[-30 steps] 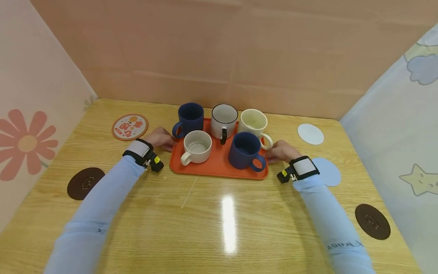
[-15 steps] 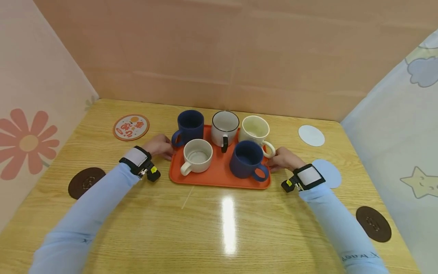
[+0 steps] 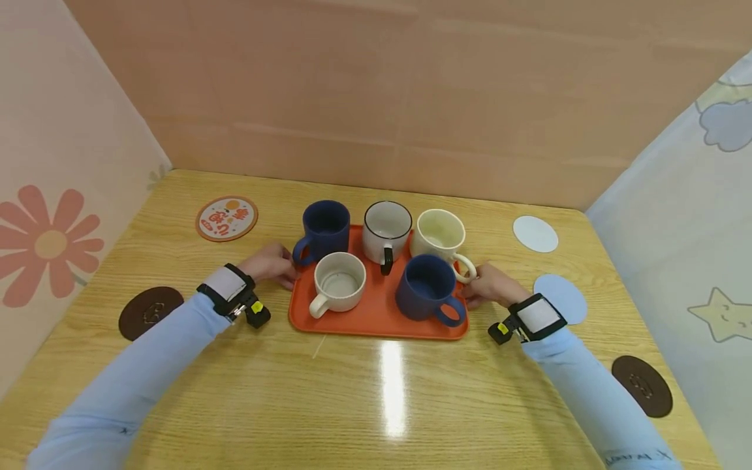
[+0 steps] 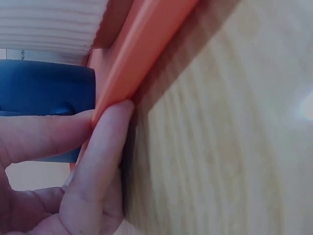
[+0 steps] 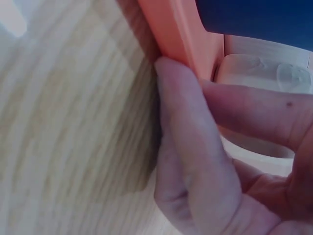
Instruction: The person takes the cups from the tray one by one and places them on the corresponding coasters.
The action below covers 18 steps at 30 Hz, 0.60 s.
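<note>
An orange-red tray (image 3: 376,307) stands between both hands and carries several mugs. My left hand (image 3: 271,264) pinches its left rim; in the left wrist view the thumb lies on the inner side and the fingers (image 4: 100,161) outside and under. My right hand (image 3: 490,285) grips the right rim likewise, its fingers (image 5: 190,142) beneath the edge. At the back of the tray are a dark blue mug (image 3: 326,230), a white mug (image 3: 383,245) with black rim and handle, and a cream mug (image 3: 433,247). In front sit a ribbed white cup (image 3: 337,300) and another dark blue mug (image 3: 424,297).
Round coasters lie along both sides of the wooden table (image 3: 329,398): a patterned one (image 3: 226,219) and a dark brown one (image 3: 151,312) at left; a white one (image 3: 535,234), a pale blue one (image 3: 560,298) and another brown one (image 3: 642,385) at right. A wall covering (image 3: 388,98) rises behind.
The tray, with all the mugs on it, has come nearer to me, towards the front of the table. Both hands have moved along with it, keeping their hold on its rims.
</note>
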Tool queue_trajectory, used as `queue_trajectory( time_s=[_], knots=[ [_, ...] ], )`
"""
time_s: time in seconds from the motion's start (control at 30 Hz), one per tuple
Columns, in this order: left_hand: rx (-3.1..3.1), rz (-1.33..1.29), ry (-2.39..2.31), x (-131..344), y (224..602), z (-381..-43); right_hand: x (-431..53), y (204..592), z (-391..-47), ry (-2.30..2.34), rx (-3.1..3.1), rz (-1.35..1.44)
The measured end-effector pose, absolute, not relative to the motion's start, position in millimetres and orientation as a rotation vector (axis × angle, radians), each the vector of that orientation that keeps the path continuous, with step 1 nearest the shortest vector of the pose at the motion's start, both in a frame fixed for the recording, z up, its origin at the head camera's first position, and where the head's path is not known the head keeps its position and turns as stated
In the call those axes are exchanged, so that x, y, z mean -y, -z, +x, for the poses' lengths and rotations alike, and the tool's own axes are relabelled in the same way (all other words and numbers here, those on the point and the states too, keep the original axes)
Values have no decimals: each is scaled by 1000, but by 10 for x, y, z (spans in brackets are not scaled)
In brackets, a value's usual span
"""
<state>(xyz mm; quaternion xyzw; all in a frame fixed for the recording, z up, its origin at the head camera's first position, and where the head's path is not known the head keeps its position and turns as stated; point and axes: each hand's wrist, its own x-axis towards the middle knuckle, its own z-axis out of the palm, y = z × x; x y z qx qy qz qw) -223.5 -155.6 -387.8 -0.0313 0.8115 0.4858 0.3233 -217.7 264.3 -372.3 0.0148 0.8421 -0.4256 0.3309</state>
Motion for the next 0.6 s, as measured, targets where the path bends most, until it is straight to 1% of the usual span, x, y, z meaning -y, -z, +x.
queue_trajectory(
  time_s=[0.1, 0.6],
  knots=[
    [-2111, -83, -1307, 1545, 3871, -2211, -2647, 3717, -2196, 1095, -2200, 27],
    [-2137, -83, -1268, 1502, 3842, -1998, -2700, 3701, -1923, 1104, -2183, -22]
  ],
)
